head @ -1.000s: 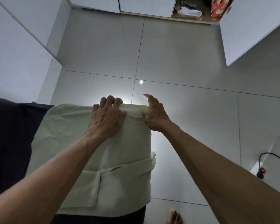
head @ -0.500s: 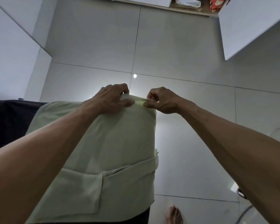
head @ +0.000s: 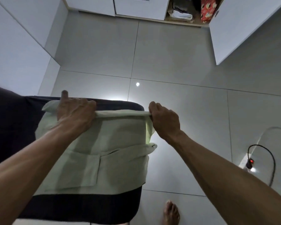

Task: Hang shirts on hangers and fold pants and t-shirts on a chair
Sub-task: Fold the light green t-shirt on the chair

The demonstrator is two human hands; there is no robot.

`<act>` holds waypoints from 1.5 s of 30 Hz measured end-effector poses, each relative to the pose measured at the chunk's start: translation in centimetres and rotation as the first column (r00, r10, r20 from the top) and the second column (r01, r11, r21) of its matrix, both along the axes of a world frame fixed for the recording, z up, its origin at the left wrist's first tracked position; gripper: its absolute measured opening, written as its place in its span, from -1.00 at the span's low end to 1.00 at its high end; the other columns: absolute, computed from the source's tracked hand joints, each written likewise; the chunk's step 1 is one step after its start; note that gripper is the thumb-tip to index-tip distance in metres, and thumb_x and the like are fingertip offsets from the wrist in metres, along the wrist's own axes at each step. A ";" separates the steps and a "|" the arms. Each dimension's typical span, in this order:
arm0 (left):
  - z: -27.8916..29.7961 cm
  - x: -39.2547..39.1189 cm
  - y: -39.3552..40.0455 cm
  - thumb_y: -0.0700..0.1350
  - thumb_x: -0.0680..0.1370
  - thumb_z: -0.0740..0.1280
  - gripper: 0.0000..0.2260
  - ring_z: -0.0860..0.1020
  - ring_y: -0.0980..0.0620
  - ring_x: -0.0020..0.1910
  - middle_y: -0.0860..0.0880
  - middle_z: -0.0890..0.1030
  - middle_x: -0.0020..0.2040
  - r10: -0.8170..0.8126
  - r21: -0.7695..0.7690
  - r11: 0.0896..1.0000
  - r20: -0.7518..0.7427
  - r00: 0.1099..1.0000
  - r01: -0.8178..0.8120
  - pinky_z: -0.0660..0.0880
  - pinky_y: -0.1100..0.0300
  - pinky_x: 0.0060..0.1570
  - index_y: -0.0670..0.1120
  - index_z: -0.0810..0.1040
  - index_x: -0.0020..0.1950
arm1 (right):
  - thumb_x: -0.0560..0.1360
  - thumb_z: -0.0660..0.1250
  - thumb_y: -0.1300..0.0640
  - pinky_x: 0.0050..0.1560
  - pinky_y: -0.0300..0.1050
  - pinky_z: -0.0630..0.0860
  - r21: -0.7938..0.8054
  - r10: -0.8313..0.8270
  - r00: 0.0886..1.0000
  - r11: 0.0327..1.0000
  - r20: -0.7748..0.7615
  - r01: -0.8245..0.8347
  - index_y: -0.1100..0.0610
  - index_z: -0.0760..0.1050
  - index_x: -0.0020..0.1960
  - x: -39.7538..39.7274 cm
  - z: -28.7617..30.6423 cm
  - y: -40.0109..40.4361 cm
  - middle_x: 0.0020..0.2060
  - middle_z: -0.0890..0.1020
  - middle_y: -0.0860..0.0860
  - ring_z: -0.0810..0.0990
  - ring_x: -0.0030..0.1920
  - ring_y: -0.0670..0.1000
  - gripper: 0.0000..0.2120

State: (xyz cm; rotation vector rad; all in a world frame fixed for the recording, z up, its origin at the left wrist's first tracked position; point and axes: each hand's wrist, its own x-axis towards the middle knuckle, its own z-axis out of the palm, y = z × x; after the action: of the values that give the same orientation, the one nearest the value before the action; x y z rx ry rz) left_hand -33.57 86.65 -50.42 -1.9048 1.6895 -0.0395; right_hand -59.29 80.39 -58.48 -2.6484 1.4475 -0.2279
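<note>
On 1 dark chair [head: 81,207], 2 hands, left [head: 75,112] and right [head: 165,118], grip 1 pale green garment [head: 113,153].

Matt pale-green cloth garment [head: 104,143] on a dark fabric chair [head: 88,207]; glossy tiled floor [head: 177,62].

Dark chair [head: 81,207] on tiled floor [head: 177,65], pale green garment [head: 113,153] on seat

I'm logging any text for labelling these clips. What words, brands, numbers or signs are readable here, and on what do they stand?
None can be read.
Pale green garment on the dark chair: no label or print shows.
Red patterned package in the open cabinet: its pattern is too small and blurred to tell any lettering.
Power strip on the floor: only a red light, no legible marking.
</note>
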 end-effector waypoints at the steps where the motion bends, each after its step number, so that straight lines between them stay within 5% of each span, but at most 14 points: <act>1: 0.3 -0.2 1.2 0.03 0.60 0.22 -0.85 0.37 0.10 -0.43 0.14 0.45 -0.38 0.022 0.020 1.000 0.011 1.000 -0.022 0.27 -0.04 0.19 0.09 0.55 -0.10 | 0.42 0.43 0.35 -0.51 -0.06 0.43 -0.002 -0.024 1.000 1.000 -0.003 0.024 0.17 0.45 -0.12 -0.3 0.0 1.3 -0.38 0.53 0.06 0.46 -0.53 0.14 -0.81; 6: 0.1 -1.3 7.6 -0.01 0.61 0.17 -0.89 0.59 0.06 -0.22 0.11 0.61 -0.18 0.074 0.064 0.995 -0.030 0.997 -0.072 0.33 0.01 0.12 0.13 0.48 0.03 | 0.19 0.44 0.41 -0.60 -0.14 0.34 0.146 -0.049 0.995 0.987 -0.088 0.061 0.16 0.51 -0.21 -1.4 -1.0 7.8 -0.42 0.55 0.04 0.52 -0.55 0.13 -0.74; 10: -1.2 -1.2 11.0 -0.07 0.58 0.24 -0.91 0.44 0.05 -0.44 0.11 0.49 -0.35 0.119 0.000 0.993 -0.080 0.990 -0.119 0.33 0.11 -0.18 0.09 0.51 -0.07 | 0.19 0.44 0.45 -0.51 -0.15 0.23 0.226 -0.105 0.986 0.965 -0.130 0.133 0.16 0.49 -0.15 -1.5 -2.2 10.2 -0.30 0.53 0.06 0.53 -0.40 0.14 -0.67; 13: -1.5 -1.0 12.4 -0.17 0.48 0.38 -0.95 0.51 -0.05 -0.49 0.03 0.52 -0.38 0.141 -0.055 0.987 -0.127 0.982 -0.149 0.22 0.15 -0.41 -0.02 0.58 -0.14 | 0.32 0.33 0.46 -0.39 -0.08 0.28 0.251 -0.132 0.981 0.954 -0.138 0.164 0.18 0.47 0.00 -1.4 -2.3 10.3 -0.13 0.51 0.09 0.53 -0.17 0.17 -0.68; 18: -1.0 -1.3 13.8 -0.22 0.49 0.33 -0.94 0.27 0.00 -0.55 -0.01 0.51 -0.34 0.139 -0.151 0.973 -0.209 0.968 -0.172 0.20 0.22 -0.53 -0.09 0.57 -0.13 | 0.25 0.39 0.46 -0.40 -0.12 0.26 0.281 -0.215 0.961 0.925 -0.172 0.257 0.17 0.48 -0.06 -1.5 -1.3 10.7 -0.14 0.53 0.09 0.55 -0.19 0.16 -0.66; 23: -1.1 -1.9 15.9 -0.14 0.61 0.15 -0.82 0.58 -0.03 -0.25 0.04 0.49 -0.07 0.290 0.001 0.955 -0.181 0.940 -0.295 0.38 0.11 -0.36 0.01 0.53 0.05 | 0.37 0.37 0.26 -0.19 -0.06 0.38 0.443 -0.048 0.954 0.878 -0.294 0.181 0.13 0.40 0.20 -1.4 -0.2 12.8 0.09 0.52 0.05 0.53 0.08 0.14 -0.58; 27: -1.1 -2.3 16.8 -0.12 0.63 0.13 -0.81 0.61 -0.02 -0.05 0.04 0.52 0.04 0.347 0.094 0.937 -0.176 0.921 -0.335 0.44 0.09 -0.19 0.04 0.50 0.14 | 0.11 0.37 0.15 -0.32 -0.08 0.39 0.344 0.081 0.987 0.938 -0.136 -0.030 0.11 0.46 -0.09 1.7 1.2 14.4 -0.20 0.55 0.03 0.55 -0.21 0.13 -0.63; 31: -0.7 -2.0 17.9 -0.11 0.53 0.30 -0.75 0.58 -0.05 0.12 0.00 0.57 0.15 0.467 0.262 0.877 -0.265 0.843 -0.404 0.47 0.10 0.00 0.06 0.50 0.20 | 0.21 0.23 0.09 -0.26 -0.04 0.44 0.284 0.182 0.983 0.942 0.010 -0.177 0.04 0.41 -0.15 5.7 2.4 15.1 -0.22 0.53 -0.01 0.51 -0.21 0.10 -0.79; 34: 0.0 -0.7 18.5 0.29 0.40 0.36 -0.60 0.60 -0.03 0.03 0.04 0.61 0.07 0.579 0.407 0.796 -0.300 0.758 -0.447 0.48 0.10 -0.02 0.11 0.54 0.13 | 0.25 0.14 0.04 -0.24 -0.03 0.44 0.277 0.213 0.977 0.939 0.002 -0.205 0.03 0.43 -0.16 8.2 2.7 14.9 -0.20 0.54 -0.01 0.51 -0.19 0.10 -0.80; 36: 0.4 0.7 18.6 0.62 0.27 0.13 -0.31 0.59 0.01 -0.09 0.06 0.62 -0.06 0.708 0.411 0.704 -0.347 0.615 -0.579 0.49 0.06 -0.01 0.08 0.55 0.00 | 0.27 0.22 0.07 -0.23 -0.01 0.47 0.266 0.204 0.979 0.943 0.006 -0.198 0.04 0.46 -0.13 9.4 2.6 14.1 -0.18 0.54 0.00 0.52 -0.16 0.10 -0.82; 37: 0.3 1.5 18.5 0.63 0.29 0.07 -0.28 0.59 0.01 -0.10 0.06 0.62 -0.07 0.729 0.327 0.679 -0.409 0.550 -0.657 0.50 0.04 -0.01 0.06 0.54 -0.02 | 0.27 0.26 0.09 -0.21 0.00 0.48 0.267 0.191 0.982 0.946 0.005 -0.185 0.05 0.48 -0.10 10.1 2.5 13.5 -0.15 0.54 0.00 0.52 -0.13 0.10 -0.80; 40: -1.2 5.2 16.8 0.26 0.57 0.16 -0.64 0.57 -0.10 0.06 -0.03 0.58 0.10 0.655 -0.003 0.592 -0.582 0.482 -0.806 0.45 0.00 -0.04 -0.01 0.47 0.09 | 0.37 0.26 0.17 -0.11 0.04 0.49 0.253 0.183 0.983 0.952 -0.021 -0.171 0.06 0.51 0.06 12.3 2.1 11.2 -0.03 0.54 0.00 0.49 -0.03 0.09 -0.73; 42: -2.6 8.2 14.9 0.06 0.62 0.16 -0.78 0.52 -0.18 0.14 -0.08 0.51 0.17 0.621 -0.062 0.532 -0.649 0.439 -0.845 0.44 -0.06 -0.01 -0.02 0.40 0.18 | 0.47 0.22 0.20 0.00 0.03 0.47 0.272 0.189 0.980 0.948 -0.068 -0.164 0.02 0.46 0.19 13.9 1.7 9.6 0.07 0.51 -0.01 0.46 0.06 0.09 -0.70; 45: -4.0 11.8 11.9 -0.03 0.64 0.14 -0.72 0.46 -0.19 0.21 -0.09 0.41 0.23 0.590 -0.007 0.650 -0.625 0.510 -0.760 0.47 -0.12 0.07 0.09 0.35 0.35 | 0.57 0.21 0.13 0.10 0.02 0.41 0.362 0.158 0.984 0.925 -0.082 -0.118 -0.04 0.41 0.24 15.1 1.4 7.4 0.13 0.49 -0.04 0.41 0.16 0.06 -0.74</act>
State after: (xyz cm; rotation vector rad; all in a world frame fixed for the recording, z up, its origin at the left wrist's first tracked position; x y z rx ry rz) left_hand -21.74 98.59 -54.38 -2.9196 1.1174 0.7292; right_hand -44.19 87.77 -57.07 -2.4777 1.1859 0.1819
